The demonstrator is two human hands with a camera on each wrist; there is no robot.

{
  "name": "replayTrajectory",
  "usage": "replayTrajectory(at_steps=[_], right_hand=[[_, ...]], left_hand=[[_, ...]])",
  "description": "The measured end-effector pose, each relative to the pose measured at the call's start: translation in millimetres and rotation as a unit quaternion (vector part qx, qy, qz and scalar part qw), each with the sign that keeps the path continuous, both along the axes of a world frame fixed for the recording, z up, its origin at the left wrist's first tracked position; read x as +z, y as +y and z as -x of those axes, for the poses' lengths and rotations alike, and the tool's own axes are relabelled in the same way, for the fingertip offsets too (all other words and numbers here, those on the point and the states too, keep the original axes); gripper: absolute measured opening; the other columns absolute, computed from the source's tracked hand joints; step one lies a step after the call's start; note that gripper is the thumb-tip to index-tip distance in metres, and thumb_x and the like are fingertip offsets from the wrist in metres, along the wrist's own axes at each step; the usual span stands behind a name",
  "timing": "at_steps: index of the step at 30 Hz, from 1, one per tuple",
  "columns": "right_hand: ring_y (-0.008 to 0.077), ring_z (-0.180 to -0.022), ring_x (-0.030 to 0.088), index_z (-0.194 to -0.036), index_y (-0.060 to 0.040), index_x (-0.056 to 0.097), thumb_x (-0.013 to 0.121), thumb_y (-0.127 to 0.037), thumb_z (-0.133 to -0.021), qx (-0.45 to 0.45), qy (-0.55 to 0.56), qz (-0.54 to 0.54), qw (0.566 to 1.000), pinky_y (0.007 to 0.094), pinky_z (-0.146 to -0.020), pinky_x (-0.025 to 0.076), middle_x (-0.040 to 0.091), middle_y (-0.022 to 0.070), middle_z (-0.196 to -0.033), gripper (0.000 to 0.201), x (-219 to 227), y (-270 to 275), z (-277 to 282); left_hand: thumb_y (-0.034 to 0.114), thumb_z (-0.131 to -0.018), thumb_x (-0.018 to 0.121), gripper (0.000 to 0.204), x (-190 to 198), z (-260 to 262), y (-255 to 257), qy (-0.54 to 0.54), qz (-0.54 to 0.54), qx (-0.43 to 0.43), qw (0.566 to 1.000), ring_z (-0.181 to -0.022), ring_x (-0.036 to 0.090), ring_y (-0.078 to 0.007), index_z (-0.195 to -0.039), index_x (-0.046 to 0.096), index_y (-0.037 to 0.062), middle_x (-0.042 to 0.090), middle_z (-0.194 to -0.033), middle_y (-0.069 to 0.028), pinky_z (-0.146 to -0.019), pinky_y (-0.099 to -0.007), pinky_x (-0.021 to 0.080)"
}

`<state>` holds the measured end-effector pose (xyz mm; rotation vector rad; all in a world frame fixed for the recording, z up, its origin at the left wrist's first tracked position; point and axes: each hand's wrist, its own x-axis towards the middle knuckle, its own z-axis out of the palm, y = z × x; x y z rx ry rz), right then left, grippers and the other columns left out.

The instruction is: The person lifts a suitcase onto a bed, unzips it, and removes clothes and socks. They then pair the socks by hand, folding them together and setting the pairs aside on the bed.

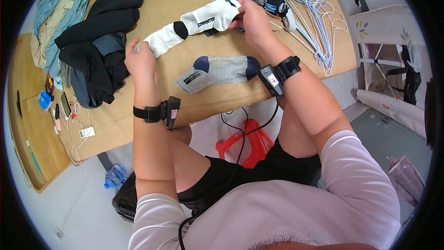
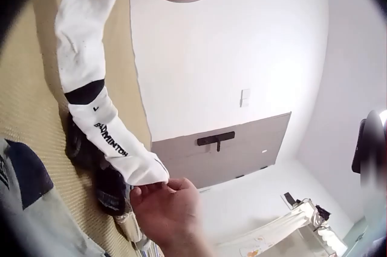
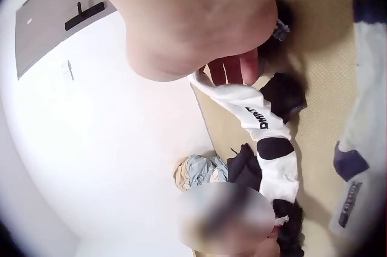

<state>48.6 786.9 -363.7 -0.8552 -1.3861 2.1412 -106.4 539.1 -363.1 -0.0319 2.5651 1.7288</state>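
Observation:
A white sock [image 1: 166, 40] with black patches and black lettering stretches between the two hands above the table. The left hand [image 1: 141, 61] pinches its toe end; the right hand [image 1: 254, 24] grips the cuff end. In the left wrist view the right hand [image 2: 168, 211] holds the cuff of the white sock [image 2: 80, 42]. The right wrist view has the right hand's fingers [image 3: 233, 70] at the cuff of the white sock [image 3: 278, 175]. Nearer the body, a grey sock [image 1: 226, 70] with dark blue heel and toe lies flat on the table, touched by neither hand.
Dark clothes [image 1: 99, 41] and blue-beige fabric [image 1: 69, 9] are piled at the left. Rolled or bunched socks [image 1: 274, 3] lie beyond the right hand, beside white and blue hangers [image 1: 314, 32]. A red stool [image 1: 249, 146] stands below the table edge [image 1: 203, 115]; cables hang nearby.

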Motion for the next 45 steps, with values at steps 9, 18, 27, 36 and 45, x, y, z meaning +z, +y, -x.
replayTrajectory(at_steps=[9,18,27,36,45], right_hand=[[0.0217,-0.091,0.068,-0.111,0.0015,0.057,0.037,-0.014,-0.091,0.018,0.183,0.134,0.974,0.0325,-0.08,0.057,0.068,0.0137,-0.103,0.032,-3,10,1],[0.031,-0.127,0.057,-0.13,0.0007,0.054,0.039,-0.02,-0.091,0.252,0.293,0.387,0.838,0.0461,-0.115,0.04,0.062,0.015,-0.132,0.046,14,-4,-11],[0.0246,-0.111,0.067,-0.124,-0.0021,0.062,0.041,-0.031,-0.102,0.169,0.125,0.217,0.953,0.0407,-0.103,0.049,0.071,0.0093,-0.115,0.042,13,-5,0],[0.0113,-0.082,0.061,-0.121,-0.0028,0.063,0.06,-0.026,-0.101,0.074,-0.041,0.048,0.995,0.0247,-0.064,0.047,0.069,0.0043,-0.103,0.031,4,-6,0],[0.0126,-0.067,0.058,-0.111,-0.0009,0.066,0.057,-0.025,-0.102,0.1,-0.019,0.067,0.993,0.0253,-0.06,0.047,0.068,0.0051,-0.091,0.028,2,-6,0]], left_hand=[[0.023,-0.091,0.063,0.049,5,-13,9,0.13,0.196,-0.039,0.971,-0.118,0.059,-0.0317,-0.129,0.059,-0.0069,0.06,-0.128,-0.0276,-0.101,-0.0387,0.046],[0.023,-0.105,0.054,0.049,19,-54,36,-0.273,-0.214,-0.304,0.887,-0.116,0.061,-0.0186,-0.141,0.043,-0.008,0.063,-0.127,-0.0137,-0.098,-0.0308,0.048],[0.02,-0.108,0.049,0.032,15,-48,34,-0.238,-0.209,-0.207,0.926,-0.104,0.068,-0.0172,-0.126,0.057,-0.0056,0.068,-0.118,-0.0116,-0.092,-0.0305,0.054],[0.025,-0.109,0.047,0.031,5,-35,28,-0.17,-0.275,-0.123,0.938,-0.096,0.068,-0.0174,-0.12,0.058,-0.0023,0.069,-0.112,-0.0109,-0.082,-0.032,0.056],[0.022,-0.109,0.045,0.031,18,-38,31,-0.169,-0.216,-0.15,0.95,-0.1,0.068,-0.0185,-0.123,0.055,-0.0038,0.067,-0.113,-0.0133,-0.084,-0.0309,0.056]])
